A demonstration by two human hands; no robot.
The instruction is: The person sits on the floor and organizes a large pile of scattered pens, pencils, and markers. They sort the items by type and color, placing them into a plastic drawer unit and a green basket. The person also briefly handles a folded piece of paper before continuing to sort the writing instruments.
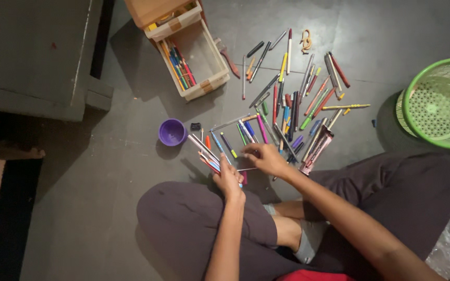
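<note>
On the dark floor [105, 171] a green basket [438, 104] sits at the right, an open wooden box [194, 57] of pens stands farther out, and a purple cup [172, 131] rests near the scattered pens [292, 104]. The left hand [228, 179] is clamped on a bundle of pens [205, 152], while the right hand [266, 158] pinches a thin pen [246, 169] beside it.

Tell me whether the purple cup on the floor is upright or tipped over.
Upright. The purple cup stands on its base with its round mouth facing up at the camera, its inside visible, beside the scattered pens.
</note>
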